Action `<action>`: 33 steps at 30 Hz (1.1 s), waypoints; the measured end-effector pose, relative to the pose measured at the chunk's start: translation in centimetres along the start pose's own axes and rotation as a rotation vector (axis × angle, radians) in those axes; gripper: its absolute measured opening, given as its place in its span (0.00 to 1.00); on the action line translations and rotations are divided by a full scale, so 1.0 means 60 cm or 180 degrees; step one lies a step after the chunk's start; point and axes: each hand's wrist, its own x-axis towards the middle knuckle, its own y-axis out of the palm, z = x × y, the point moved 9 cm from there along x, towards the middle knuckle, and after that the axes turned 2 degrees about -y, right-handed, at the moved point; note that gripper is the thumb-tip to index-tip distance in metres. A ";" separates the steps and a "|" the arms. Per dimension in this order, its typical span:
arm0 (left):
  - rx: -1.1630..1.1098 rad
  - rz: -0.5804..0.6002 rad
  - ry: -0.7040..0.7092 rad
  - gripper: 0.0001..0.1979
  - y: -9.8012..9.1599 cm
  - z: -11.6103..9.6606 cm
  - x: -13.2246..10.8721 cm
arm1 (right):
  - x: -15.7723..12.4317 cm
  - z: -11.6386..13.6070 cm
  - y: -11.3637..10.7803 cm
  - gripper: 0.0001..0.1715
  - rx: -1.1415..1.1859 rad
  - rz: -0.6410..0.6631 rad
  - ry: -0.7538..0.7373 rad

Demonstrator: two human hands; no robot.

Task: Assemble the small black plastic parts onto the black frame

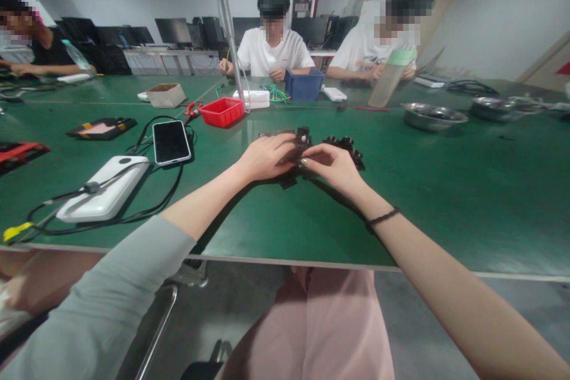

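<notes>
Both my hands meet over a small pile of black plastic parts (345, 145) on the green table (445, 202). My left hand (266, 156) lies curled over the left side of the pile, fingers bent around a black part (303, 136). My right hand (332, 166) pinches the same cluster from the right, fingertips pressed together against it. A black band sits on my right wrist. What exactly lies under the palms is hidden.
A phone (171, 141), a white power bank (104, 187) with black cables and a red tray (222, 111) lie to the left. Metal bowls (434, 116) stand at the right. A blue box (304, 84) and three other people sit across the table.
</notes>
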 end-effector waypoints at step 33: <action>-0.0060 0.0020 -0.0018 0.19 0.002 0.002 0.000 | 0.001 -0.005 0.002 0.14 0.0081 0.0013 0.0014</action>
